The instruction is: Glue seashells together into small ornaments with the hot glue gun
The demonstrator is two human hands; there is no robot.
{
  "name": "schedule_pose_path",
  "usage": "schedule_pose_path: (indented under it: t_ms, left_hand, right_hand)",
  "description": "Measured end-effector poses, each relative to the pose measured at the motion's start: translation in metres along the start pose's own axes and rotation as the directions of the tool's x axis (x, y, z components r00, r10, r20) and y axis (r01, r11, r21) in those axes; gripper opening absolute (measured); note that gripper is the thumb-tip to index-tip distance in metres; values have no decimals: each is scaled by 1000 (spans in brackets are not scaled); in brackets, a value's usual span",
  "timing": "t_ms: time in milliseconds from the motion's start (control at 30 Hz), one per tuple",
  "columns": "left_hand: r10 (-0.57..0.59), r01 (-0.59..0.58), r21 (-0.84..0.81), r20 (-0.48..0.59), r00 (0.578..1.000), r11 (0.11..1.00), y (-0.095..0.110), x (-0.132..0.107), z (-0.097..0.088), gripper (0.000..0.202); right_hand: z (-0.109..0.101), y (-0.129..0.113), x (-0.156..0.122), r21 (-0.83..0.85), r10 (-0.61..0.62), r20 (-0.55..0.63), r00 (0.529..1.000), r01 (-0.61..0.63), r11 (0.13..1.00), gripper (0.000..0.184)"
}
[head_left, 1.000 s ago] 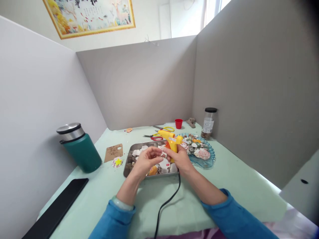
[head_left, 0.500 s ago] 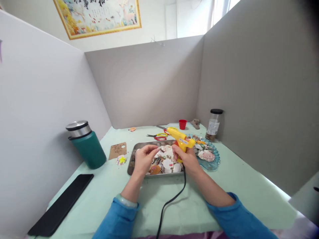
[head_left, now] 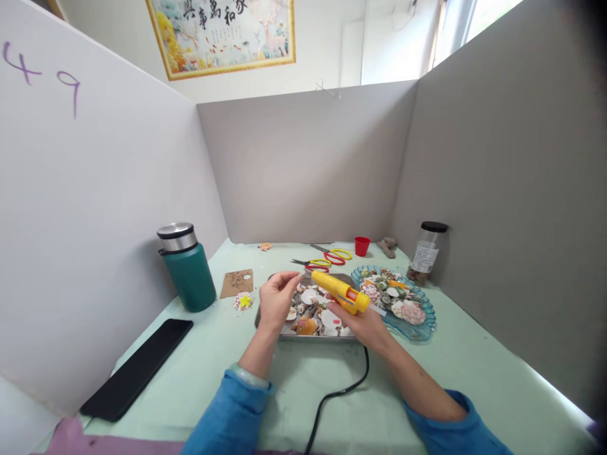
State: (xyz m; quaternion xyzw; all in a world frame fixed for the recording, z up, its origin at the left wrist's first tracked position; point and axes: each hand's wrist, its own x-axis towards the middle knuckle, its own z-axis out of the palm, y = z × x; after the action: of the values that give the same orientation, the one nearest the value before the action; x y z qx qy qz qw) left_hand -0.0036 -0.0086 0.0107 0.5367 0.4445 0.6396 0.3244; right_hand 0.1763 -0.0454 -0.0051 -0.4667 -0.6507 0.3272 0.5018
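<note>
My right hand (head_left: 363, 325) is wrapped round a yellow hot glue gun (head_left: 336, 289), whose nozzle points left and whose clear glue stick shows at the back. My left hand (head_left: 276, 298) is closed in a pinch beside the nozzle; what sits between the fingertips is too small to make out. Both hands are above a metal tray (head_left: 313, 338) filled with shells, among them an orange shell (head_left: 306, 327) and several white ones. A black cord (head_left: 339, 393) runs from the gun towards the table's front edge.
Right of the tray stands a blue glass plate (head_left: 417, 332) of shells, with a black-lidded jar (head_left: 427, 254) behind. Scissors (head_left: 315, 262) and a red cup (head_left: 361, 246) lie farther back. Leftward are a brown card (head_left: 236, 284), a green bottle (head_left: 190, 276) and a black flat object (head_left: 137, 370).
The glue gun has tilted from upright to nearly level, its nozzle now close to my left fingertips. My left hand keeps its pinch. The camera view has shifted left.
</note>
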Motion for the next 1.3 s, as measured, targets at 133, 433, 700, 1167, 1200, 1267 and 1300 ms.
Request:
schedule_pose_path:
  t_ms: [133,433,700,1167,1200,1267,1300]
  left_hand:
    - [-30,31,-78,14,999,996,-1,1,1,22]
    - [-115,127,-312,58,992,941,-6,1,3,23]
    - [-101,132,-366,103,990,921,-11,4,1,24]
    - [-71,95,-309,88,994,946,-8,2,2,21]
    - [-73,95,-309,82,994,946,-8,2,2,21]
    - [-76,95,-311,72,995,946,-7,2,2,21]
    - [-75,94,-314,71,995,945,-7,2,2,20]
  right_hand:
    - [4,7,1,-8,-32,9,999,32,999,28]
    - [6,17,2,-87,-111,-8,994,110,990,28]
    - [7,16,2,-79,-132,-28,991,129,988,29]
    - [5,12,1,-56,-185,20,982,186,981,20]
    - [5,12,1,-61,-191,23,981,192,980,20]
    - [4,12,0,-69,-197,30,980,199,978,19]
    - [4,12,0,-70,-199,31,980,200,977,19]
